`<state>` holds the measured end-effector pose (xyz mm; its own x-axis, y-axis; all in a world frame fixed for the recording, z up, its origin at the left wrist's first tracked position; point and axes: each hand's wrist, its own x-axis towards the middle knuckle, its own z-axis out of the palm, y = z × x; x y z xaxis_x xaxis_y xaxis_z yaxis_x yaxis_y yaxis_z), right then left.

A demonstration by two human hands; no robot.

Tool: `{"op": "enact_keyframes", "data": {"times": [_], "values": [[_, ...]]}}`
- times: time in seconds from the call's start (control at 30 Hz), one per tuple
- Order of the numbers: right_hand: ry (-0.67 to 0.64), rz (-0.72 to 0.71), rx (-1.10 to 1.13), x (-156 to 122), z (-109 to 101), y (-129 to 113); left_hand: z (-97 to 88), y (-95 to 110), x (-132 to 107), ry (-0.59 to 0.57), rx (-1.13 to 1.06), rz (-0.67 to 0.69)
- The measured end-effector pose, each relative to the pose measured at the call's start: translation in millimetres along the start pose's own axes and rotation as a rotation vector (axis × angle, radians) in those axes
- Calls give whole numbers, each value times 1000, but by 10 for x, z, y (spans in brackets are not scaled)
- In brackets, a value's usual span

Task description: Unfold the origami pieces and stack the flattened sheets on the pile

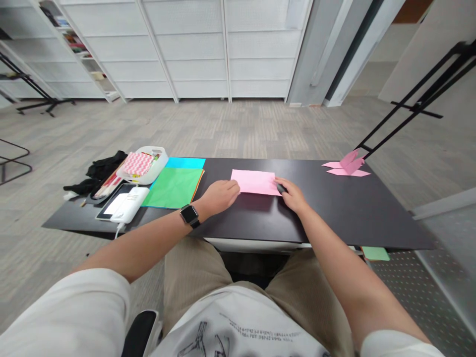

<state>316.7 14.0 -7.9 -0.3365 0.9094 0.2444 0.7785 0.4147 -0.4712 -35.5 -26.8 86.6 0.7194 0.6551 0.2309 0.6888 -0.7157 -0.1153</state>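
A sheet of pink paper (256, 182), which looks folded into a rectangle, lies in front of me on the dark table (253, 220). My left hand (222, 196) is closed at its left edge, fingertips on the paper. At the right edge is my right hand (293, 195), its fingers curled on the paper. A small dark rounded object (281, 188) shows between thumb and fingers of that hand; its kind is hidden. Folded pink paper figures (348, 165) stand at the table's far right.
Green paper (174, 188) lies over blue paper (191, 162) on the left. Beside them are a white basket (160, 163) with a pink-patterned item, a phone-like device (107, 206), a white power bank (130, 205) with a cable, and black cloth (104, 168). A black metal stand (409, 106) rises behind the right end.
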Motion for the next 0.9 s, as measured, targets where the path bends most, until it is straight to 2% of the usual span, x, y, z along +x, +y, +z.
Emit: {"op": "enact_keyframes", "data": {"times": [0.1,0.23,0.37,0.4,0.47,0.53,0.57,0.6,0.63,0.67,0.73,0.83,0.9], "values": [[169,-51,86,4,-14,-91,-257,-141,84,90,-35,-67],[378,-71,228,78,-99,-426,-638,-305,123,215,-116,-76],[391,-61,344,165,-288,-817,-1019,-554,67,318,-162,-153],[374,-48,380,186,-336,-906,-1093,-636,45,368,-195,-202],[331,16,488,233,-411,-1063,-1183,-798,-4,537,-318,-356],[287,94,634,282,-442,-1189,-1176,-911,-64,718,-561,-536],[270,126,710,307,-439,-1238,-1136,-932,-99,764,-722,-612],[257,152,779,329,-422,-1279,-1073,-926,-138,758,-897,-667],[249,173,839,350,-394,-1311,-993,-894,-179,704,-1062,-710],[244,193,887,369,-354,-1337,-900,-840,-223,597,-1190,-725],[236,226,945,399,-247,-1368,-698,-697,-310,438,-1340,-746],[194,251,963,433,-54,-1375,-425,-526,-416,366,-1462,-744],[150,235,935,454,61,-1346,-299,-514,-469,363,-1478,-761]]}}
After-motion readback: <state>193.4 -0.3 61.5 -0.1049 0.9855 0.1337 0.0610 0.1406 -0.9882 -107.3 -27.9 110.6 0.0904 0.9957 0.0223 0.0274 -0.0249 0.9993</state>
